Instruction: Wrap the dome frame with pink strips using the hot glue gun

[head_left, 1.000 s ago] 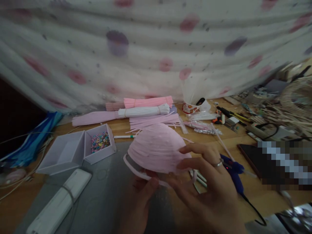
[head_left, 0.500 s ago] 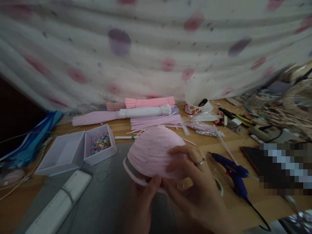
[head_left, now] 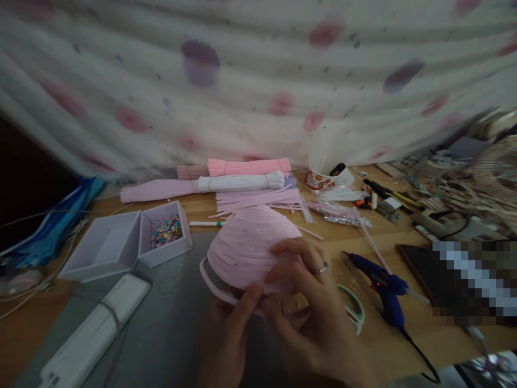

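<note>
A pale pink, ridged, dome-shaped piece (head_left: 246, 245), seemingly built from rows of chenille stems, is held up in front of me. One pink chenille stem (head_left: 214, 288) curves along its lower left side, with a gap between them. My left hand (head_left: 236, 328) pinches the lower edge with thumb and fingers, partly in shadow. Over the right side lies my right hand (head_left: 311, 307), a ring on one finger; its thumb and index finger press at the same lower edge close to the left thumb. What sits between the fingertips is hidden.
On the right lie a blue glue gun (head_left: 379, 280), scissors (head_left: 355, 310) and a dark phone (head_left: 416, 264). A white box of beads (head_left: 165, 253) and a power strip (head_left: 97, 328) are on the left. Chenille stem bundles (head_left: 242, 182) lie behind.
Both hands and the pink piece have shifted slightly left in view. The scissors show more beside my right hand. The grip looks much the same.
</note>
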Demonstrator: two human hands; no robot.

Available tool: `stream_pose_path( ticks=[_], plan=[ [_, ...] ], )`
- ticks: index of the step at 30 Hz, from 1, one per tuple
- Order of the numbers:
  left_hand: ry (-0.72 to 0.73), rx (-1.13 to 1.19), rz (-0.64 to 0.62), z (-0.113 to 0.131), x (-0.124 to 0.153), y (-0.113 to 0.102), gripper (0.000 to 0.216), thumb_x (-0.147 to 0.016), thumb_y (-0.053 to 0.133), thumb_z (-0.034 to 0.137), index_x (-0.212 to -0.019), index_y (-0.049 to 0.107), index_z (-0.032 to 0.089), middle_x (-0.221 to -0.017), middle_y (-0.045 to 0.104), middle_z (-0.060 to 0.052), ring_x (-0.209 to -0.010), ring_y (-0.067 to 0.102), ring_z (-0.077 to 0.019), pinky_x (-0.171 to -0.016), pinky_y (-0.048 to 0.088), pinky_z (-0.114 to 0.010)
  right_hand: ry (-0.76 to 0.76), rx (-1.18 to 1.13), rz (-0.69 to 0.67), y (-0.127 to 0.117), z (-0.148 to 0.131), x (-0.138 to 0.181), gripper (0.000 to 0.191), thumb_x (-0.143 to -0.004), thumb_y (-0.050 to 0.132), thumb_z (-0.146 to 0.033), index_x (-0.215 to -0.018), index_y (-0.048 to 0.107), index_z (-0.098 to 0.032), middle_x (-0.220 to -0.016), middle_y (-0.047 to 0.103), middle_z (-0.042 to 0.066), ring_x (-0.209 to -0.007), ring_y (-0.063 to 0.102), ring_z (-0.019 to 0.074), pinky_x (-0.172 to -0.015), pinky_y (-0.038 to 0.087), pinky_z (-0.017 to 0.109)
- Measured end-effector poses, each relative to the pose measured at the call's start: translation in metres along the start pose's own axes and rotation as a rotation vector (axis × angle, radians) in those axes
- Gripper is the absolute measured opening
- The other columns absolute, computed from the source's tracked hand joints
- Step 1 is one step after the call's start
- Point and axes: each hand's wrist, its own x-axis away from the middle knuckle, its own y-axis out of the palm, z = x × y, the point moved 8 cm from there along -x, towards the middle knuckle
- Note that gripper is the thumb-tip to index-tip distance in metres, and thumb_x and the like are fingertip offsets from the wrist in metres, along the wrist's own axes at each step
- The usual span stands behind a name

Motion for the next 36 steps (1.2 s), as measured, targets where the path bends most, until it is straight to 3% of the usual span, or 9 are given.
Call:
stream_pose_path(
  ticks=[4, 7, 12, 15, 19, 25, 31, 36],
  plan=[
    [0.0, 0.007, 0.036, 0.0, 0.0, -0.006, 0.024, -0.06, 0.092, 0.034, -0.078, 0.081, 0.023, -0.081, 0.08, -0.001, -0.073, 0.072, -0.0164, -0.064, 0.057, -0.022, -0.073, -0.115, 0.118, -0.01, 0.002, 0.006, 0.026, -0.09, 0.052, -0.007, -0.103, 0.062, -0.027, -0.12, 0.055, 0.002, -0.116, 0.048, 0.0223, -0.096, 0.04, 0.04],
    [0.012, -0.002, 0.052, 0.001, -0.002, -0.01, 0.023, -0.055, 0.094, 0.034, -0.067, 0.078, 0.021, -0.076, 0.079, -0.001, -0.069, 0.072, -0.0169, -0.064, 0.057, -0.023, -0.118, -0.194, 0.203, -0.016, 0.006, 0.01, 0.025, -0.091, 0.056, -0.006, -0.1, 0.067, -0.026, -0.107, 0.06, 0.002, -0.105, 0.054, 0.0213, -0.093, 0.041, 0.04],
    [0.012, 0.015, 0.098, -0.003, -0.003, -0.014, 0.036, -0.052, 0.095, 0.03, -0.084, 0.081, 0.023, -0.075, 0.078, 0.0, -0.069, 0.072, -0.0177, -0.063, 0.057, -0.024, -0.117, -0.267, 0.3, -0.021, 0.011, 0.01, 0.023, -0.089, 0.063, -0.008, -0.098, 0.071, -0.028, -0.093, 0.063, 0.001, -0.093, 0.056, 0.0204, -0.086, 0.043, 0.039],
    [0.02, 0.033, 0.092, -0.003, -0.001, -0.01, 0.032, -0.054, 0.094, 0.029, -0.083, 0.081, 0.024, -0.077, 0.078, 0.0, -0.073, 0.073, -0.0197, -0.068, 0.059, -0.028, -0.103, -0.305, 0.326, -0.022, 0.012, 0.01, 0.02, -0.088, 0.065, -0.009, -0.094, 0.071, -0.027, -0.091, 0.064, -0.001, -0.09, 0.056, 0.0188, -0.083, 0.043, 0.036],
    [0.032, 0.008, 0.117, -0.001, 0.005, -0.003, 0.024, -0.058, 0.092, 0.028, -0.078, 0.08, 0.023, -0.074, 0.078, -0.001, -0.068, 0.072, -0.0183, -0.064, 0.057, -0.026, -0.067, -0.311, 0.347, -0.022, 0.014, 0.012, 0.016, -0.086, 0.069, -0.01, -0.086, 0.068, -0.026, -0.087, 0.062, -0.003, -0.088, 0.055, 0.0167, -0.085, 0.041, 0.035],
    [0.057, -0.046, 0.121, 0.002, 0.009, 0.004, 0.03, -0.054, 0.092, 0.027, -0.081, 0.081, 0.024, -0.08, 0.08, -0.002, -0.085, 0.075, -0.0233, -0.075, 0.057, -0.029, 0.092, -0.493, 0.321, -0.013, 0.026, 0.014, 0.012, -0.091, 0.061, -0.015, -0.083, 0.06, -0.024, -0.092, 0.057, -0.001, -0.092, 0.053, 0.0169, -0.081, 0.041, 0.033],
    [0.052, -0.079, 0.121, 0.001, 0.003, 0.001, 0.029, -0.053, 0.092, 0.027, -0.078, 0.081, 0.021, -0.081, 0.081, -0.005, -0.076, 0.074, -0.0213, -0.071, 0.057, -0.027, 0.083, -0.524, 0.265, -0.005, 0.022, 0.017, 0.01, -0.093, 0.058, -0.016, -0.087, 0.059, -0.024, -0.092, 0.057, -0.001, -0.09, 0.053, 0.0171, -0.08, 0.04, 0.033],
    [0.115, -0.074, 0.181, 0.005, 0.003, -0.008, 0.026, -0.052, 0.094, 0.036, -0.062, 0.076, 0.021, -0.055, 0.068, 0.003, -0.052, 0.06, -0.0103, -0.054, 0.048, -0.019, 0.071, -0.598, 0.269, -0.004, 0.021, 0.016, 0.014, -0.098, 0.05, -0.02, -0.088, 0.059, -0.024, -0.088, 0.057, 0.0, -0.089, 0.053, 0.0174, -0.085, 0.039, 0.033]
  ],
)
